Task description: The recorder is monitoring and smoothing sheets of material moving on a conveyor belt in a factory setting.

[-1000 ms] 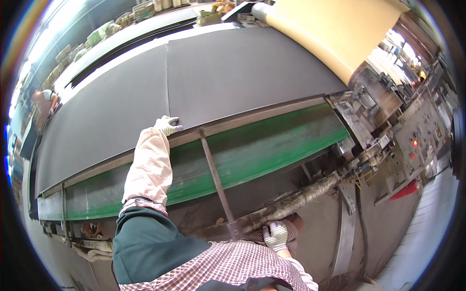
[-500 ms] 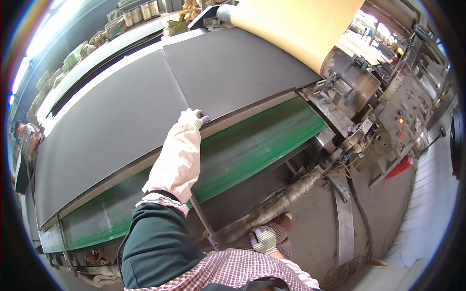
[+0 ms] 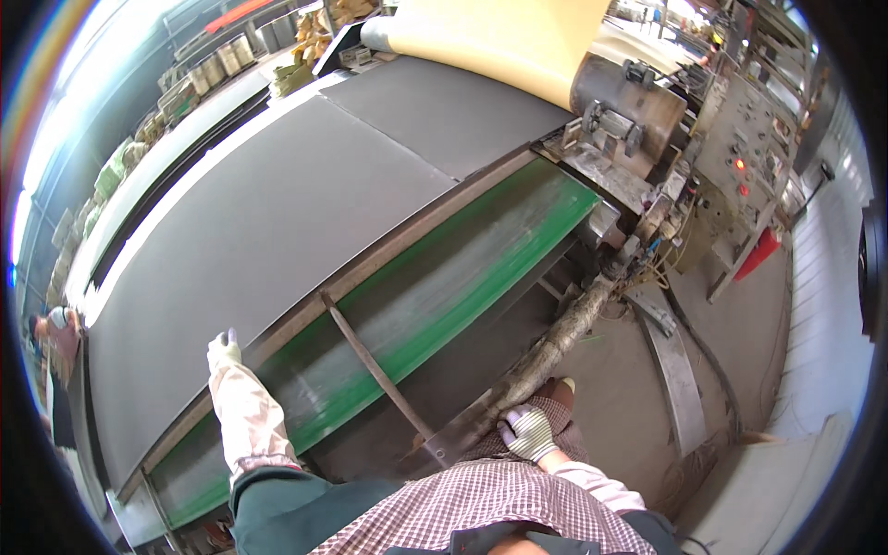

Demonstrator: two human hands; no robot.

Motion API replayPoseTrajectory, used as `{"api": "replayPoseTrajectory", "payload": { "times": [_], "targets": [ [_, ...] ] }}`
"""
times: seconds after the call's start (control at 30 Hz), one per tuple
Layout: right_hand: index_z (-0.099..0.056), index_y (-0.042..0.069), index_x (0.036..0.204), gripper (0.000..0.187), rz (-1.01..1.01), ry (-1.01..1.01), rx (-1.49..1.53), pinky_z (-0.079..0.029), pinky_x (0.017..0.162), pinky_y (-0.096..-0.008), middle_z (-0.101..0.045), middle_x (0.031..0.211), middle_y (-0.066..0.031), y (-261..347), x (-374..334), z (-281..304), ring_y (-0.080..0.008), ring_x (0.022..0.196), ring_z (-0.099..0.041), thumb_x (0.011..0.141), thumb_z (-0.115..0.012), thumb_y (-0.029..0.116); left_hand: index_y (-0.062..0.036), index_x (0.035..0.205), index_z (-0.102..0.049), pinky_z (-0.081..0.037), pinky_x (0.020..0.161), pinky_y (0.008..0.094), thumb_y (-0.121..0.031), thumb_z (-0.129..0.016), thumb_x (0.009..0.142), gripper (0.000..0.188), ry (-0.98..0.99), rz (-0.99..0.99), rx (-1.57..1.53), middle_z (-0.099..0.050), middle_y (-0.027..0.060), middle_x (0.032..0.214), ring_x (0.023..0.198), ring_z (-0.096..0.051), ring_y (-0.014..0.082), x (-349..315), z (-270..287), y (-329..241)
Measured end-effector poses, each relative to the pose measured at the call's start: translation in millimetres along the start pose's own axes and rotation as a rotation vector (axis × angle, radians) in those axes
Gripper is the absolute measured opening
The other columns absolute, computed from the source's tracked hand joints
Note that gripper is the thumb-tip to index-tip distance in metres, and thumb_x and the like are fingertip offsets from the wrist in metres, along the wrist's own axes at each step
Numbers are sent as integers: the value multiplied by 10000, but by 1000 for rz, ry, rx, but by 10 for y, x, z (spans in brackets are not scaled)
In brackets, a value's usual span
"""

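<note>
A wide dark grey sheet [image 3: 277, 199] lies along the machine bed, with a seam crossing it toward its far right part. My left hand [image 3: 223, 351], in a pale striped glove, touches the sheet close to its near edge. At least one finger is stretched out, and nothing shows in its grasp. Low down by my knee, my right hand [image 3: 529, 433] wears a similar striped glove. Its fingers are curled in beside my checked clothing and a worn pipe; what lies under them, if anything, is hidden.
A tan sheet [image 3: 499, 42] curves over a roller [image 3: 629, 102] at the far right. Beyond it stands a control panel [image 3: 740, 162] with red lights. A green belt [image 3: 444, 287] runs below the bed, crossed by a metal bar [image 3: 379, 375]. Another person [image 3: 63, 338] stands far left.
The sheet's seam has shifted to the right, toward the roller. My left hand has left the seam and moved left along the near edge. My right hand stays by my knee.
</note>
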State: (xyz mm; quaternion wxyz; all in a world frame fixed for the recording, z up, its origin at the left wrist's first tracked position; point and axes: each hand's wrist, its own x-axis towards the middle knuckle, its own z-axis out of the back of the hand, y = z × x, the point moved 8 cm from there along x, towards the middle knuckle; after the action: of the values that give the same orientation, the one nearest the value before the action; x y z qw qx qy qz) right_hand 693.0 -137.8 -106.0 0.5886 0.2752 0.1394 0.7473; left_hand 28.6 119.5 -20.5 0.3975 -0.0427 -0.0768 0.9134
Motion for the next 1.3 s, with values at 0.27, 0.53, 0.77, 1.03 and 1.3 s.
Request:
{"api": "replayPoseTrajectory", "payload": {
  "times": [0.27,0.53,0.77,1.03,1.3],
  "targets": [
    [-675,33,921,246,-29,27,-20,-525,756,-466,-655,833,-183,38,12,29,-357,800,-637,856,-650,269,-167,1246,-678,-459,1007,455,-568,-423,1002,534,-138,-517,20,-632,117,1261,1134,-577,354,-470,-211,-1200],
    [-679,22,939,247,1,9,18,-529,751,-462,-651,834,-185,37,2,62,-357,794,-635,860,-649,253,-162,1198,-697,-474,975,456,-616,-381,990,590,-99,-711,62,-654,137,1177,1082,-594,359,-1156,-242,-2602],
    [-656,49,882,179,37,-2,38,-518,701,-474,-649,790,-147,4,4,75,-351,761,-634,857,-657,226,-159,1205,-680,-485,992,471,-724,-380,938,693,12,-716,129,-629,144,1209,1152,-570,354,-1652,-347,-3768],
    [-643,28,913,190,29,-5,82,-515,729,-486,-640,808,-165,-1,3,101,-371,784,-631,865,-636,212,-126,1275,-663,-379,1120,441,-666,-394,972,675,224,-962,-149,-578,174,1375,1317,-488,346,-1766,-775,-4808],
    [-623,42,852,154,34,-32,84,-510,706,-480,-629,769,-157,-5,-22,107,-365,755,-626,861,-636,196,-197,1507,-416,-257,1206,436,-380,-373,1036,507,186,-865,61,-392,94,1568,1458,-310,343,-243,-1080,-2998]
  ]
}}
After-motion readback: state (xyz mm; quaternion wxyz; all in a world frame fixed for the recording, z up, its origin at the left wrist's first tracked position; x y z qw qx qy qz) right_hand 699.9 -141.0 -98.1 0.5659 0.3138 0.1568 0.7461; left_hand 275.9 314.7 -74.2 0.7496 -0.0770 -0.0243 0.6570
